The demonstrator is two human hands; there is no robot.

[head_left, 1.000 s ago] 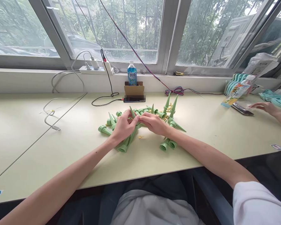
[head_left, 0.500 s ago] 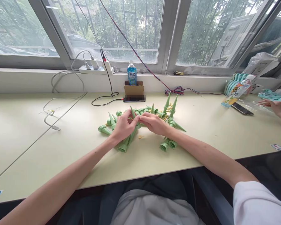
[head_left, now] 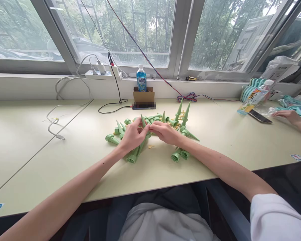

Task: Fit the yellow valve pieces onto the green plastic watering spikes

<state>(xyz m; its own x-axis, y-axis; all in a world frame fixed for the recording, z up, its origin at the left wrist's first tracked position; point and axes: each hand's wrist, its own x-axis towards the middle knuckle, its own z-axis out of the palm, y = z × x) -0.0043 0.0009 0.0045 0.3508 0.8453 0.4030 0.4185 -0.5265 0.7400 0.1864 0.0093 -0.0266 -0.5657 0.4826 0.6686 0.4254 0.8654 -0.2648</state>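
My left hand (head_left: 132, 135) is closed around a green plastic plant watering spike (head_left: 143, 121), its pointed tip standing up between thumb and fingers. Against that spike, my right hand (head_left: 165, 131) is pinched, its fingertips meeting my left thumb; whatever they grip is hidden. Several more green spikes lie around both hands, among them one with its open threaded end (head_left: 131, 158) facing me and a pair of threaded ends (head_left: 175, 157) below my right wrist. On the table between the hands lies a small yellow plastic piece (head_left: 151, 146). More yellow pieces (head_left: 182, 115) show behind the upright spikes at right.
A phone (head_left: 143, 106) lies before a cardboard box (head_left: 143, 96) and a blue bottle (head_left: 141, 79). White cable (head_left: 51, 124) trails at left. At right are a juice bottle (head_left: 253, 98), another phone (head_left: 259, 116) and another person's hand (head_left: 287, 115) beside teal items (head_left: 296, 107).
The spike tip in my left hand has shifted slightly right; my hands otherwise keep their place. At far right, the other person's hand moved back, then forward again, and plastic wrapping there shifted.
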